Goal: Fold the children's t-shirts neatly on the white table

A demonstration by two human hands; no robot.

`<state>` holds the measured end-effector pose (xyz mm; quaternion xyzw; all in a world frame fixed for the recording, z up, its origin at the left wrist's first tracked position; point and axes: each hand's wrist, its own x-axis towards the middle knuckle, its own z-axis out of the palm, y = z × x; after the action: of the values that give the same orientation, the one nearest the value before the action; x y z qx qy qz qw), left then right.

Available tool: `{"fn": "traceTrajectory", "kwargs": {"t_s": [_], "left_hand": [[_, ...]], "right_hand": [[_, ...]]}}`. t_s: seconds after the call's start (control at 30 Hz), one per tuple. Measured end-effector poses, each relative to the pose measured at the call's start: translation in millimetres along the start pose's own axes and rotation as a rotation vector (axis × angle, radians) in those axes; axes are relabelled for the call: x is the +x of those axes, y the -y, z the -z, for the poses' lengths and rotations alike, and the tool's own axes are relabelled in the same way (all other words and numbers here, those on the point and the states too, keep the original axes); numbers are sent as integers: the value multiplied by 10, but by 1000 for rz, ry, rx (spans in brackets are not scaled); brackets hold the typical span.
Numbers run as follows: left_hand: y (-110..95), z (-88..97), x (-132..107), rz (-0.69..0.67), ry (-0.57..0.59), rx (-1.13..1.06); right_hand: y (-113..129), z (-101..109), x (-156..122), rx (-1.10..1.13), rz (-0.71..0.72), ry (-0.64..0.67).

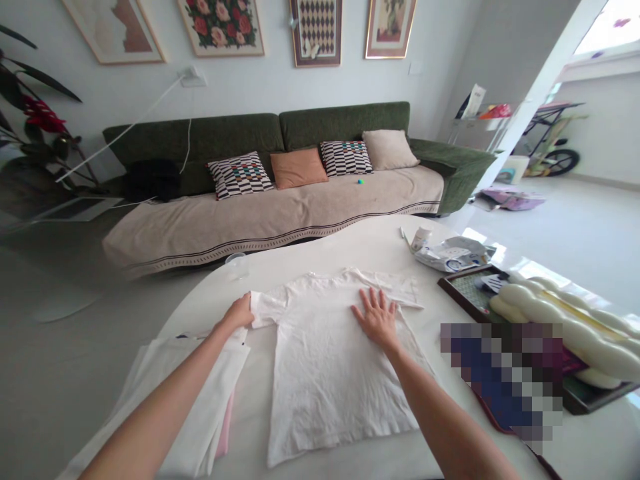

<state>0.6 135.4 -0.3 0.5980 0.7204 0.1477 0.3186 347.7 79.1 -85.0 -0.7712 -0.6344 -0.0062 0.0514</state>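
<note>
A white short-sleeved T-shirt (330,373) lies spread out on the white table (350,241), its neckline toward the sofa and its hem toward me. My left hand (238,312) is closed on the end of the left sleeve, the fingertips partly hidden. Flat on the upper right of the shirt rests my right hand (377,319), palm down with fingers spread. Under my left forearm is a stack of folded white clothes (190,380), with a pink edge showing below.
At the right stand a dark tray (450,288) holding a cream bubbly-shaped object (565,320), a silver packet (453,253) and a small white bottle (421,237). A clear cup (236,265) sits at the table's far left edge. Behind is a green sofa (200,143) with cushions.
</note>
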Motion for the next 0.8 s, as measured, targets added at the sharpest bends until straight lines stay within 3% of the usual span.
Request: {"fn": "traceTrajectory", "kwargs": {"t_s": [0.1,0.17,0.2,0.27,0.33,0.5,0.63,0.73,0.8], "left_hand": [[-113,-386,-321,-264,-185,152],[-164,-756,-599,-521,-185,297],[-173,-936,-731,-579,-154,353],[-162,-1225,-936,-576,-120,418],[-134,-1374,-1041,-527,-127,445],[-131,-1349,-1070,-519,-109,458],[-195,-1297,-1080,-503,-113,450],[-240,-1254,-1127,-517,-66,448],[-235,-1228,-1232,-536,24,460]], "right_hand": [[-7,-19,-12,13,6,-27],[-5,-25,-25,23,7,-38],[-4,-23,-29,27,7,-39],[-3,-3,-27,32,5,-35],[-9,52,-18,40,13,-13],[-44,298,-202,53,99,68],[-105,350,-792,59,250,48],[-267,272,-1276,61,198,104],[-432,232,-1496,40,135,122]]}}
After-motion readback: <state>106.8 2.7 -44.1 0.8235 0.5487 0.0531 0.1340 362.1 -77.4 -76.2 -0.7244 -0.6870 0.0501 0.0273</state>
